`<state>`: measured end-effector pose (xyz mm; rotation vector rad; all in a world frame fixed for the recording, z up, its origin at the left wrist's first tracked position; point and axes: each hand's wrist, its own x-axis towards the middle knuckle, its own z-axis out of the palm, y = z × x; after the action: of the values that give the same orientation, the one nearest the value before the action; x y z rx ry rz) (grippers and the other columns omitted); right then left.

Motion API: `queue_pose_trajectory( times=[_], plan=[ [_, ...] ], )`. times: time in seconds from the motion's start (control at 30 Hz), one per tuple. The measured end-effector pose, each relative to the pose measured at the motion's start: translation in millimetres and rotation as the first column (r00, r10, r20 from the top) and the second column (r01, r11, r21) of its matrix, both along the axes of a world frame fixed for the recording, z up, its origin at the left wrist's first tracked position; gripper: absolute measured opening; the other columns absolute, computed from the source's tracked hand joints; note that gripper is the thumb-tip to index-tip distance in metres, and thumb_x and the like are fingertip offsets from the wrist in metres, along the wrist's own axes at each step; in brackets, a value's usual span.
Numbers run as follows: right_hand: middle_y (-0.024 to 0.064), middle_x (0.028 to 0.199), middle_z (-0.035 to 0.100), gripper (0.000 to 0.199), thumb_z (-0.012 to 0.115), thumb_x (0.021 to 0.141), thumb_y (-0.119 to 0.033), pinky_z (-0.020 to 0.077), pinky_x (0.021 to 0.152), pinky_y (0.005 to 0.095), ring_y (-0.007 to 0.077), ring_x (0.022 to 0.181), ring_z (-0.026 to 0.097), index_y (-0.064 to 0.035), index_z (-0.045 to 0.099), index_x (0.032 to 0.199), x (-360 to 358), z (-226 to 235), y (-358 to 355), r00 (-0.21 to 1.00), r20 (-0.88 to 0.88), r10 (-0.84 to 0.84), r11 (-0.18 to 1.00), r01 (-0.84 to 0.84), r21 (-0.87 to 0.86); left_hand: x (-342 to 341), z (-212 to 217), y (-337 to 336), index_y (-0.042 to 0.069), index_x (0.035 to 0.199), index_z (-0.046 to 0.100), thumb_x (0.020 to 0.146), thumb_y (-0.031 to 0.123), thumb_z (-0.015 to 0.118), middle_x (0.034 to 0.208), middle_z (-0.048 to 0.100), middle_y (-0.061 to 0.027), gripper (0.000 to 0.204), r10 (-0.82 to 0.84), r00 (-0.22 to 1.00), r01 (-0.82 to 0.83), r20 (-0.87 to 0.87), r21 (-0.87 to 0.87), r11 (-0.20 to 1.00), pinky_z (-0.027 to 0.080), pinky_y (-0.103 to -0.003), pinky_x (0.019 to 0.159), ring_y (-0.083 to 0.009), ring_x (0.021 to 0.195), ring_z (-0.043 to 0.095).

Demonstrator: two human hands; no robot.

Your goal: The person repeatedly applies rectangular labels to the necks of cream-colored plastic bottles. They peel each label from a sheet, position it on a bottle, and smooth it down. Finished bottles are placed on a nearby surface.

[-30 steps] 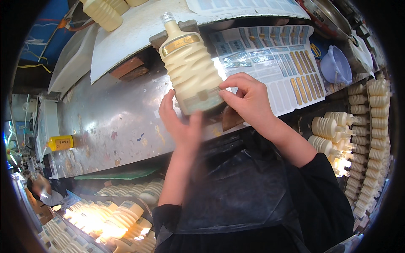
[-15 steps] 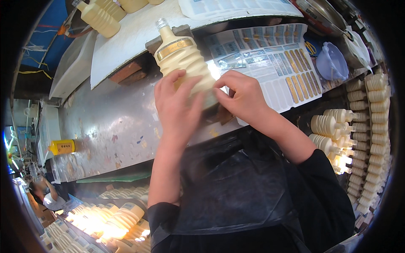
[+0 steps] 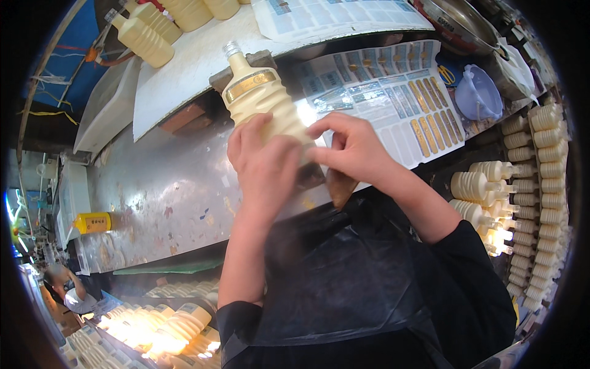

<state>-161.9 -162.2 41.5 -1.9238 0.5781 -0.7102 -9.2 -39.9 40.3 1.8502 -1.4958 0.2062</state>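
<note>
I see a cream ribbed bottle held over the steel counter, neck pointing away from me, with a silver cap and a gold band at the shoulder. My left hand wraps the bottle's lower body, grip clenched on it. My right hand comes in from the right, fingertips pinched against the bottle's side next to the left fingers; what the pinch holds is too small to tell. The bottle is opaque, so I cannot tell its fill.

Just beyond the hands lies a label sheet, blue and gold stickers in rows, some slots bare. A lilac funnel sits at its right end, and a metal bowl further back. More cream bottles stand at the far left on a white board. Rows of like bottles lie stacked at the right and in a crate at lower left. A yellow bottle lies at the counter's left end.
</note>
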Motion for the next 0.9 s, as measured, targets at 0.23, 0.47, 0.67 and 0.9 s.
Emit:
queue_pose_trajectory(
  times=[0.23,0.47,0.67,0.9],
  plan=[
    [0.0151,0.079,0.072,0.018,0.074,0.085,-0.022,0.0554,0.068,0.0377,0.0287,0.073,0.072,-0.0047,0.076,0.09,8.0,34.1,11.3,0.985,-0.152,0.081,0.972,-0.044,0.232,12.8,-14.3,12.4,0.005,0.123,0.068,0.092,0.008,0.061,0.134,0.06,-0.0151,0.032,0.032,0.944,-0.084,-0.328,-0.144,0.986,0.041,-0.042,0.109,-0.0321,0.124,0.055],
    [0.0164,0.079,0.072,0.018,0.074,0.083,-0.021,0.0554,0.068,0.0379,0.0305,0.072,0.073,-0.004,0.076,0.088,14.8,71.5,-58.1,0.979,-0.016,0.201,0.978,-0.202,-0.055,-3.3,-25.0,20.2,0.003,0.155,0.04,0.104,0.016,0.043,0.145,0.044,-0.0158,0.053,0.165,0.779,-0.207,-0.605,0.001,0.978,0.038,-0.04,0.113,-0.0268,0.133,0.046],
    [0.0015,0.083,0.074,0.024,0.07,0.096,-0.026,0.0533,0.068,0.0257,0.0073,0.072,0.065,-0.0056,0.076,0.105,-53.9,123.0,-253.1,0.881,-0.215,-0.421,0.907,0.406,-0.112,-13.8,-45.4,22.0,-0.003,0.157,0.027,0.094,0.048,0.056,0.153,0.029,-0.027,0.086,0.22,0.892,-0.201,-0.396,0.088,0.976,0.024,-0.052,0.119,-0.0427,0.14,0.032],
    [0.0007,0.062,0.061,0.026,0.072,0.091,-0.028,0.0449,0.057,0.0329,0.0112,0.058,0.053,-0.0031,0.076,0.084,-204.2,91.9,-514.5,0.531,-0.547,-0.647,0.755,0.347,-0.556,-12.4,-52.5,25.9,-0.006,0.153,0.03,0.083,0.037,0.062,0.149,0.032,-0.0298,0.089,0.246,0.906,-0.221,-0.344,0.112,0.969,0.026,-0.054,0.117,-0.0449,0.136,0.034]
  ],
)
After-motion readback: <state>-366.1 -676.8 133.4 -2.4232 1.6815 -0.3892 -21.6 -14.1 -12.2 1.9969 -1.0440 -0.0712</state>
